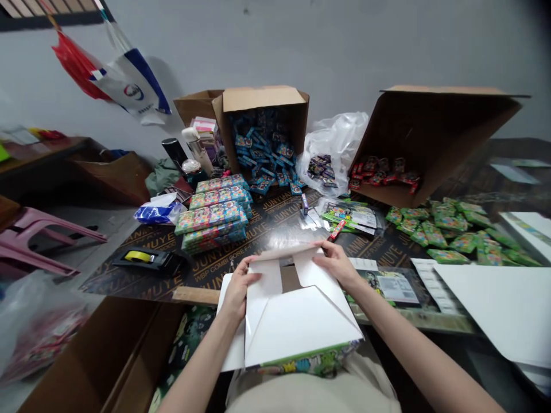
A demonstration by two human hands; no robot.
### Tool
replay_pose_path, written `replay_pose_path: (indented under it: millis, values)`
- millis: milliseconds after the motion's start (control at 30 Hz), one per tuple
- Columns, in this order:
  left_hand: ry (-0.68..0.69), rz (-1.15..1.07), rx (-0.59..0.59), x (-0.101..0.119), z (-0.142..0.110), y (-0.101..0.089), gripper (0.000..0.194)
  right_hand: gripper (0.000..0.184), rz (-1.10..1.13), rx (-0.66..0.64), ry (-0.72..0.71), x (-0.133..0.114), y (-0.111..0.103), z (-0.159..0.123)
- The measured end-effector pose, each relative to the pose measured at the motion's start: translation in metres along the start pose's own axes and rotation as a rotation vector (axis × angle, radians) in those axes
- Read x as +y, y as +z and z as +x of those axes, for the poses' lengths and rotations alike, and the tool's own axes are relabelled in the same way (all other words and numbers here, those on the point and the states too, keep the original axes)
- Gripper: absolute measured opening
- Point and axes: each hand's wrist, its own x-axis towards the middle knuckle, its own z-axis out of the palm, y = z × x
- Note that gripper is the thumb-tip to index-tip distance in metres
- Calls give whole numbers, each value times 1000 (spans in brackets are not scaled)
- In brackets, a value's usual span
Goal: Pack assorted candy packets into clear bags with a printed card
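Observation:
Between my hands is a paperboard box (301, 321), white on the side facing me, with a colourful green printed edge near my lap. Its flaps are folded partly inward and leave a small gap in the middle. My left hand (240, 285) grips the box's left side, thumb on top of a flap. At the far right corner my right hand (336, 265) holds the box, fingers over the far edge and thumb on the white face. Just beyond the right hand lies a small red packet (337, 230). The undersides of both hands' grips are hidden.
Stacked patterned boxes (213, 218) and a tape dispenser (148, 259) are at left. Behind stand a carton of blue packets (262, 149), a plastic bag (333, 149) and a carton with red packets (383, 172). Green packets (451, 223) and white sheets (495, 298) lie right.

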Motion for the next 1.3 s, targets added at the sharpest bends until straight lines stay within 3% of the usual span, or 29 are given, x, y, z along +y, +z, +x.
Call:
replay_pose_path:
  millis: [33, 100, 200, 300, 367, 467, 633, 767, 833, 933, 1033, 1133, 1200, 1300]
  values:
    - [8, 1, 53, -1, 2, -1, 29, 28, 33, 14, -7, 0, -3, -1]
    - [37, 86, 102, 1, 5, -3, 29, 28, 40, 12, -42, -3, -9, -1]
    - [109, 490, -78, 12, 9, -4, 46, 31, -141, -141, -67, -11, -12, 3]
    - [203, 957, -218, 20, 12, -3, 72, 66, -481, -334, -153, -18, -8, 9]
    - [239, 1162, -142, 18, 11, -1, 70, 77, -679, -380, -193, -20, -4, 12]
    - [276, 1270, -18, 11, 7, 1, 65, 74, -872, -387, -182, -21, -2, 12]
    - [189, 1024, -109, 14, 3, -5, 49, 91, -865, -513, -235, -27, -6, 7]
    - [137, 721, -29, 21, -5, -9, 39, 99, -1016, -417, -205, -33, -3, 0]
    - [80, 557, 15, 20, -11, -10, 46, 84, -962, -433, -197, -34, -5, 0]
    - [-79, 196, 42, 16, -26, -13, 52, 56, -596, -483, -164, -28, -14, 2]
    - [-281, -37, -17, 20, -48, -6, 42, 54, -201, -303, -108, -23, -24, 0]
    - [-391, -13, -213, 44, -74, 23, 46, 52, 11, -71, -131, -35, -32, -5]
    - [-277, 65, -340, 73, -92, 52, 47, 50, 30, 104, -245, -54, -43, -8]
    - [-74, 268, -449, 117, -120, 95, 30, 55, -7, 481, -453, -88, -71, -12]
